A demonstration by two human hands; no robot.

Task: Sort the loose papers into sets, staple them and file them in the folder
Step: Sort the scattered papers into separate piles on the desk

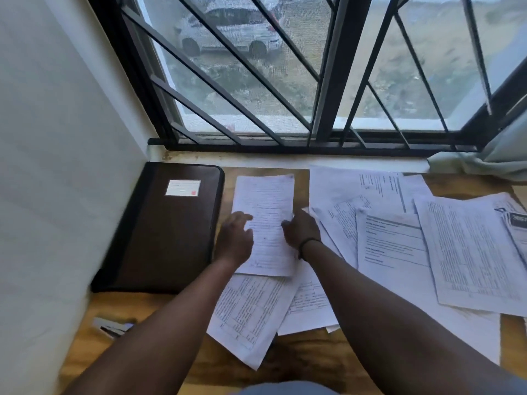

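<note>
A printed white sheet (pixel 265 206) lies in the middle of the wooden table (pixel 299 363). My left hand (pixel 235 238) rests on its left edge with the fingers spread flat. My right hand (pixel 302 229) grips its right edge, the fingers curled round the paper. A dark brown zipped folder (pixel 162 232) with a white label lies closed to the left of the sheet. A stapler (pixel 114 327) lies near the wall at the front left. Several loose papers (pixel 427 246) are spread overlapping across the right half of the table, and two table-printed sheets (pixel 251 309) lie under my forearms.
A white wall (pixel 57 166) borders the table on the left. A barred window (pixel 285 81) runs along the back, with a pale curtain (pixel 490 161) bunched at its right end.
</note>
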